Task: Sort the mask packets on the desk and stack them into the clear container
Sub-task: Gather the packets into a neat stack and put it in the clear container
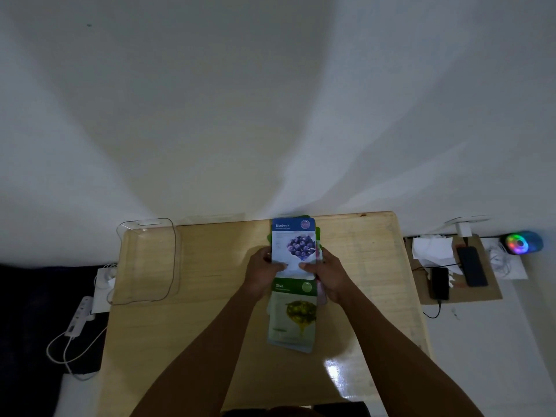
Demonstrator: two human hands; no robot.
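Note:
A stack of mask packets with a blue Blueberry packet [293, 242] on top is held over the middle of the wooden desk [210, 311]. My left hand [261, 273] grips the stack's lower left edge and my right hand [329, 273] grips its lower right edge, thumbs on the front. Green and pink packet edges poke out behind the top one. A green Olive packet [293, 314] lies flat on the desk just below my hands, on top of other packets. The clear container [147, 260] stands empty at the desk's far left corner.
A white power strip [81, 316] and cables hang left of the desk. To the right, a cardboard sheet [457, 293] carries two phones and crumpled paper, with a glowing rainbow speaker [522, 242] behind. A white wall rises past the desk's far edge.

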